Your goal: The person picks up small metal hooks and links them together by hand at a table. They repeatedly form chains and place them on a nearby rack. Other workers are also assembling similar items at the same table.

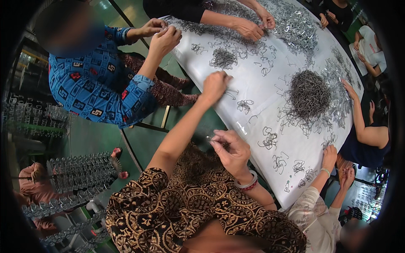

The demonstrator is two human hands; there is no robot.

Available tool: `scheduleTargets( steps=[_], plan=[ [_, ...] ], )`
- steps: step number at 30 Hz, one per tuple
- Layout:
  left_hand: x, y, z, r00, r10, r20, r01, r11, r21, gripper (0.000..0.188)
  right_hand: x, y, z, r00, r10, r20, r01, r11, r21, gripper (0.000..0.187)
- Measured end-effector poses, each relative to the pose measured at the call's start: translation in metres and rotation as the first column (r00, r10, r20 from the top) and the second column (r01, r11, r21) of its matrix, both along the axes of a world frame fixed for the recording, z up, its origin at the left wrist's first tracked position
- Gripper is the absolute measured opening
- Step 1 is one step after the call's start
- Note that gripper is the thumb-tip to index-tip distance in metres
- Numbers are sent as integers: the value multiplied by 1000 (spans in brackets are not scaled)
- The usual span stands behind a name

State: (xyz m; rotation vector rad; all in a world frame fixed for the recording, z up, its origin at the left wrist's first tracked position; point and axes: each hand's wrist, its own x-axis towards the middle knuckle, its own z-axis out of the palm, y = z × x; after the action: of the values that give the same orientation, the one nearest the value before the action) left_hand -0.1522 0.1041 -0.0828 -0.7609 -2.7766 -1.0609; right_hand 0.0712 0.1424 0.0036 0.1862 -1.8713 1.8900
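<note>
My left hand is over the near left edge of the white-covered table, fingers curled. Bent wire pieces lie just beside it, and whatever its fingers hold is hidden. Closer to my body, my right hand pinches a small shiny metal piece between thumb and fingers, off the table edge. A white bangle and a red bead bracelet circle that wrist. Small clusters of bent wire and wire loops lie on the white table covering near my hands.
A dark wire heap stands on the table's right part, a silvery heap farther back. A person in a blue patterned shirt works at my left; other people's hands reach in around the table. Racks of hanging metal parts stand at left.
</note>
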Motion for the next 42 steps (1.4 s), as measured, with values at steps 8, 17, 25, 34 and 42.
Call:
scheduleTargets(
  steps=[8, 17, 25, 34, 42],
  plan=[
    [-74, 9, -24, 994, 89, 65, -68, 960, -270, 24, -4, 8, 2, 999, -11, 36, 7, 995, 102, 28],
    [-86, -6, -3, 944, 29, -327, -61, 994, -88, 9, -2, 13, -9, 997, 73, 15, -73, 997, -28, 32],
    [-67, -34, -14, 970, 72, -232, -48, 993, 107, 13, -7, 14, -9, 997, -47, 64, 39, 993, 111, 23],
    [67, -75, 73, 941, -114, 318, -76, 847, 526, 17, -15, 3, -23, 970, -63, 235, 121, 964, -238, 36],
    [146, -95, 92, 976, -187, 110, 77, 773, 629, 9, -19, -3, -33, 967, -166, 194, 209, 951, -228, 35]
  ],
)
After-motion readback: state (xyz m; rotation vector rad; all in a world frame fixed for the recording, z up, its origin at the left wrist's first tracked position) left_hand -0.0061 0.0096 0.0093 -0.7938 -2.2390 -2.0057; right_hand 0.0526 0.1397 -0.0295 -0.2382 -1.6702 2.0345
